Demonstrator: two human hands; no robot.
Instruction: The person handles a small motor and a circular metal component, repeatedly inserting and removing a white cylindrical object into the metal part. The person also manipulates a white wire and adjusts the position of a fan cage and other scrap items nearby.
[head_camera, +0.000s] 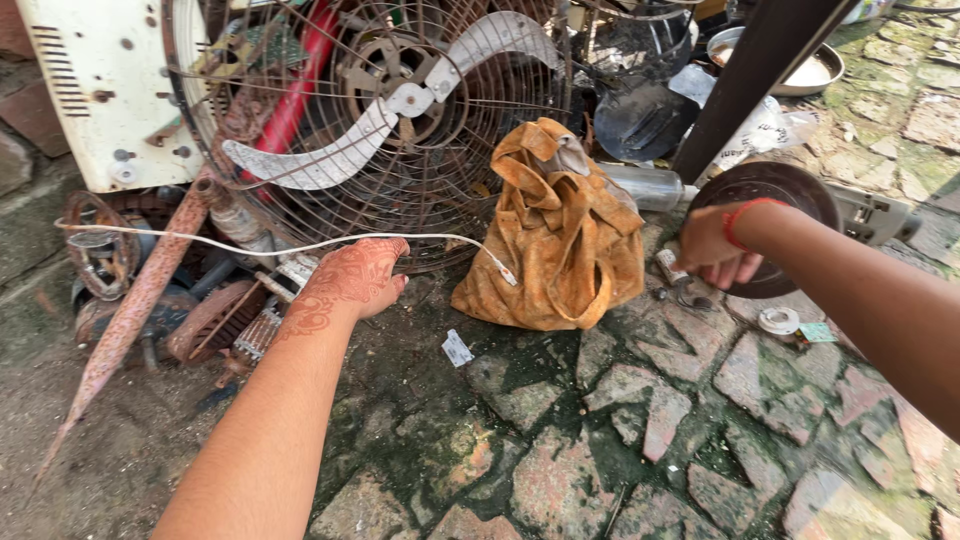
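My left hand (355, 277), patterned with henna, reaches low toward the base of a rusty wire fan cage (400, 130) with pale metal blades (390, 110). A thin white cable (300, 246) runs across just above that hand to a small white plug end (505, 272); whether the fingers hold it is unclear. My right hand (712, 250), with a red thread on the wrist, is curled around a small metal piece (668, 266) beside a dark round disc (770, 215). An orange-brown cloth bag (560, 235) sits between the hands.
A white metal casing (100, 90) stands at the back left with rusty motor parts (210, 320) and a rusty pipe (140, 300) below it. A dark slanted post (750, 80), a metal bowl (815, 70) and a plastic bag (765, 130) are at the back right. The ground is mossy stone paving (600, 440).
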